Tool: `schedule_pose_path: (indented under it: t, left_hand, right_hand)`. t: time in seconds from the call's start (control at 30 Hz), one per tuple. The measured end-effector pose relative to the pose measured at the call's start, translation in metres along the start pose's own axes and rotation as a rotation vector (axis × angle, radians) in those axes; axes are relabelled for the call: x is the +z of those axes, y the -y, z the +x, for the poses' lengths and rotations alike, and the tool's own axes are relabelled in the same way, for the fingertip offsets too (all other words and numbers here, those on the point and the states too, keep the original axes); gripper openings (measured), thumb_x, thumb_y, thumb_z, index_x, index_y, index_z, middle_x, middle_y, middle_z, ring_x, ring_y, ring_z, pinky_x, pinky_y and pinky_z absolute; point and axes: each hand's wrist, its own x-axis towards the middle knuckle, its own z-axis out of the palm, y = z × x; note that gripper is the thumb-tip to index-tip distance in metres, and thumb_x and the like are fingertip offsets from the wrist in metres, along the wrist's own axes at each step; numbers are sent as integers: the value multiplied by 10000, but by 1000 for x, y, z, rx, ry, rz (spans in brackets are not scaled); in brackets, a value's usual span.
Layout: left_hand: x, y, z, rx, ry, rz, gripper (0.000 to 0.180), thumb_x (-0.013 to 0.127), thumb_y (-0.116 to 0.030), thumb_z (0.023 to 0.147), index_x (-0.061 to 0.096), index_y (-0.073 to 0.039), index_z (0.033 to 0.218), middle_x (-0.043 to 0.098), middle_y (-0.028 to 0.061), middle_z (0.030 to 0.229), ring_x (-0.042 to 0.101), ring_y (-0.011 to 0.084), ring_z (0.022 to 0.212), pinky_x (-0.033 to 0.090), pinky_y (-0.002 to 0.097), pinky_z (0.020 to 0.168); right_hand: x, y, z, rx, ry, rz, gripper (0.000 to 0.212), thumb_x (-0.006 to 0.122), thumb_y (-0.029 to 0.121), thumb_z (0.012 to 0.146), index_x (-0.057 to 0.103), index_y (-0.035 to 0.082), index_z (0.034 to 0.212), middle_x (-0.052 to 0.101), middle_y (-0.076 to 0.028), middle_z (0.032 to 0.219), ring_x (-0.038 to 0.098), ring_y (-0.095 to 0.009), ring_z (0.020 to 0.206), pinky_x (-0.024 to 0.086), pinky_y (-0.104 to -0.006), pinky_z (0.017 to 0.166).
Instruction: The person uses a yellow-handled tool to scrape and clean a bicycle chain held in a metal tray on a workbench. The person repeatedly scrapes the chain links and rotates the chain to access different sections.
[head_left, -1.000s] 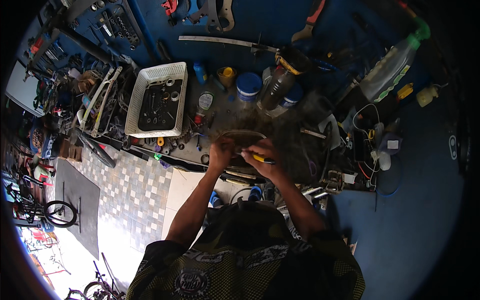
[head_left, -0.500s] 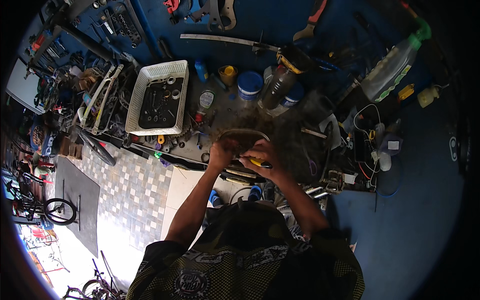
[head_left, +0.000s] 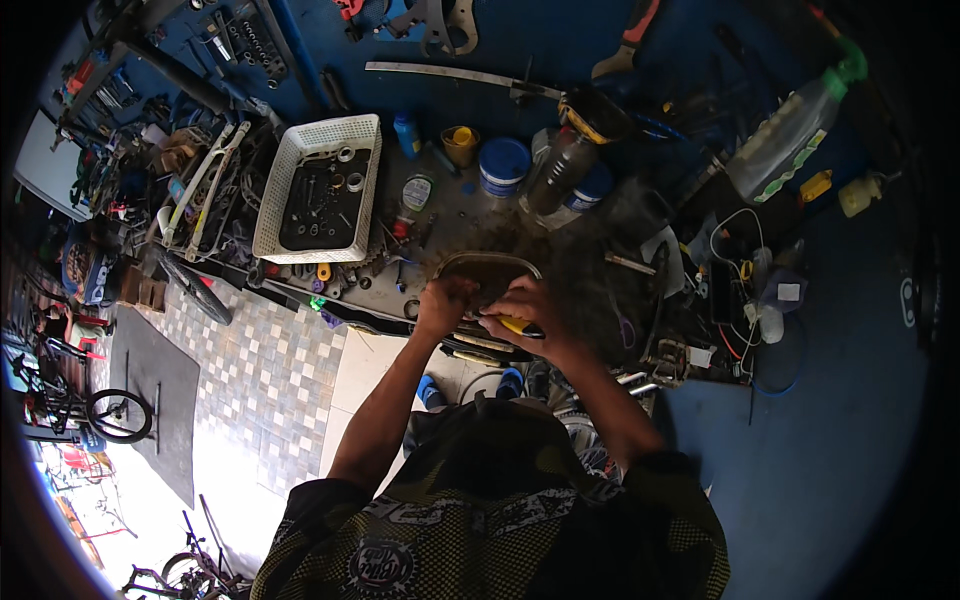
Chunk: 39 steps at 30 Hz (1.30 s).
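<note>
Both hands are close together over a shallow dark pan point(head_left: 520, 258) with a pale rim, at the bench's front edge. My left hand point(head_left: 441, 308) is closed at the pan's left side; whatever its fingers grip is too dark and small to make out. Held in my right hand point(head_left: 530, 305) is a tool with a yellow and black handle point(head_left: 517, 326). The handle lies across the palm and its working end points toward the left hand, hidden by the fingers. The fingertips of the two hands nearly meet.
A white plastic basket point(head_left: 368, 190) of small metal parts stands left on the bench. Behind the pan are a bottle with a red cap point(head_left: 413, 196), a blue-lidded tub point(head_left: 503, 165) and a dark bottle point(head_left: 556, 178). Cables point(head_left: 742, 225) and clutter lie right; a tire point(head_left: 195, 290) is left.
The whole view has shifted slightly. Both hands stay at the pan with almost the same grip, and the yellow-handled tool remains in my right hand.
</note>
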Motion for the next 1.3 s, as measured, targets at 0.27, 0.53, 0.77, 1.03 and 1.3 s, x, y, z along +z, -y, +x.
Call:
schedule_pose_path:
  t: [0.27, 0.53, 0.77, 1.03, 1.3]
  left_hand:
    - [-2, 12, 3, 177, 13, 123, 214, 551, -7, 998, 738, 36, 1092, 745, 117, 848, 737, 195, 700, 639, 359, 595]
    - [-4, 4, -1, -19, 68, -272, 248, 496, 1, 1046, 675, -8, 1218, 744, 123, 935, 736, 183, 705, 639, 333, 572]
    - [-3, 11, -2, 47, 137, -421, 336, 521, -23, 1047, 574, 14, 1377, 731, 165, 1143, 741, 215, 883, 657, 364, 652]
    - [10, 11, -4, -91, 67, -351, 377, 540, 7, 995, 580, 68, 1364, 749, 172, 1107, 754, 215, 864, 656, 360, 678]
    - [6, -8, -10, -29, -49, -235, 333, 575, -29, 992, 633, 111, 1289, 773, 188, 1059, 777, 227, 919, 647, 333, 777]
  right_hand:
    - [-2, -4, -4, -3, 17, -16, 201, 873, 268, 811, 792, 141, 943, 752, -18, 883, 639, -252, 951, 479, -397, 885]
    - [-8, -17, -21, 120, -56, -283, 165, 839, 279, 850, 758, 163, 935, 731, -6, 874, 621, -251, 944, 448, -413, 824]
    - [7, -13, -35, 167, -6, -328, 184, 835, 292, 850, 772, 151, 949, 726, -34, 868, 626, -263, 915, 475, -421, 815]
    - [25, 12, 6, 432, -384, 159, 257, 791, 325, 925, 760, 70, 933, 674, -129, 849, 648, -298, 865, 517, -402, 761]
    - [34, -1, 17, 467, -408, 34, 301, 734, 295, 982, 679, 31, 848, 669, -97, 750, 632, -229, 760, 507, -369, 698]
